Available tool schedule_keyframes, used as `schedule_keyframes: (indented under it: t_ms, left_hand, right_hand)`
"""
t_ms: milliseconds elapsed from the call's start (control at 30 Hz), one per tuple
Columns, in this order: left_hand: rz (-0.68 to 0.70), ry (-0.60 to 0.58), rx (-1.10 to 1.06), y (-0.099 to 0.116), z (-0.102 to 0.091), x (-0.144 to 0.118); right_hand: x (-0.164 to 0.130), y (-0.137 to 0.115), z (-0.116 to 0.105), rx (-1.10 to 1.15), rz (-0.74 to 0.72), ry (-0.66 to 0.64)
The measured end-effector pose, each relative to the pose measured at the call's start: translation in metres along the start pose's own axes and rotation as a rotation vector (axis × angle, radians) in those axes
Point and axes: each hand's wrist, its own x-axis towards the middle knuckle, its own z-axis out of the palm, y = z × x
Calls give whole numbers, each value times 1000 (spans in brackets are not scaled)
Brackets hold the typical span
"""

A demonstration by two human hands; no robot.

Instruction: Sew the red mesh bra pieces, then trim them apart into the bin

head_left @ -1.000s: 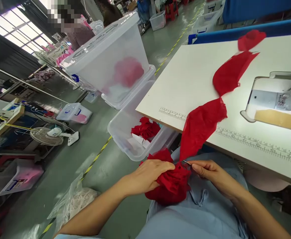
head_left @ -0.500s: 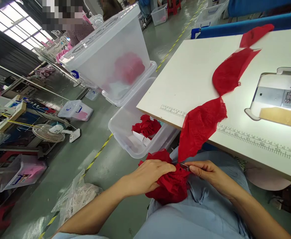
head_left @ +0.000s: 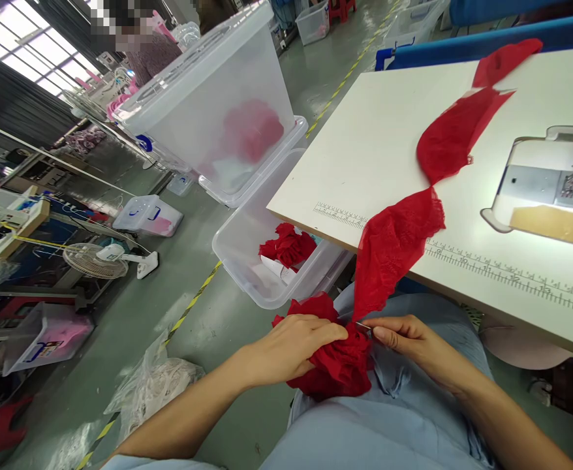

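Note:
Bunched red lace fabric rests over my lap, and my left hand grips it with the fingers wrapped into its folds. My right hand pinches a small metal tool, perhaps thread snips, whose tip meets the fabric just beside my left fingertips. From that spot a chain of red lace pieces, joined at narrow points, runs up over the table edge and across the white tabletop. The handle of the tool is hidden inside my right fingers.
The white sewing table has a ruler printed along its front edge and a machine plate at right. Below its left corner stands an open clear bin with red fabric inside. A lidded bin stands behind it. A fan is at left.
The view has shifted very slightly. Both hands keep nearly the same place, and the metal tip stays at the fabric join.

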Motion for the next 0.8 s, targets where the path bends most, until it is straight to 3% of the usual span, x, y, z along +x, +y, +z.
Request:
schedule_keyframes:
  t_ms: [600,800]
  left_hand:
    - [20,-22,40,5,-3,0]
    - [63,-6,65,7,-3,2]
  right_hand:
    - [-6,19,-12,-114,23,77]
    - [-4,9,-5,-75,-14,5]
